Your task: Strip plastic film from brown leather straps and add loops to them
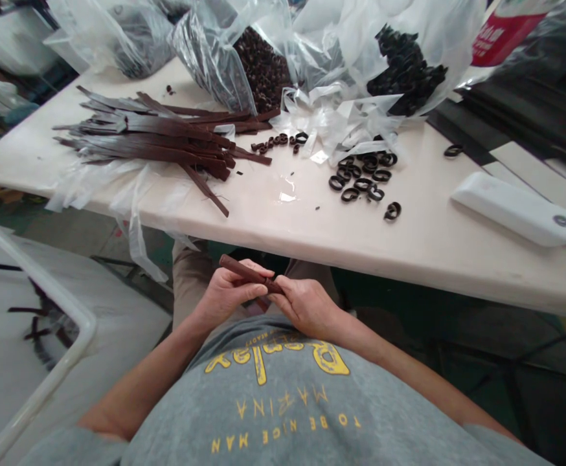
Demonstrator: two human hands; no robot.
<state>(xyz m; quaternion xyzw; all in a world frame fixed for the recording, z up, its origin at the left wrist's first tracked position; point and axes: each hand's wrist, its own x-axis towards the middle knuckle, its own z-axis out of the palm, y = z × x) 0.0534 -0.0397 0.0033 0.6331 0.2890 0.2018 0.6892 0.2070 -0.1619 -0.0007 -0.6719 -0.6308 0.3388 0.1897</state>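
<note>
A dark brown strap (pixel 243 268), leather-like and narrow, is held in front of my lap just below the table edge. My left hand (pixel 225 291) is closed on its middle, thumb on top, with one end sticking out to the upper left. My right hand (pixel 308 301) pinches the other end close to the left fingertips. What lies under the right fingers is hidden. On the table beyond, a pile of similar brown straps (pixel 166 133) lies to the left. Small dark loops (pixel 362 186) are scattered to the right of it.
Clear bags of small brown pieces (pixel 266 68) and black pieces (pixel 402 65) stand at the back of the table (pixel 273 226). Crumpled plastic (pixel 331 120) lies mid-table. A white device (pixel 511 206) with a cable sits right. A white-rimmed bin (pixel 81 304) stands lower left.
</note>
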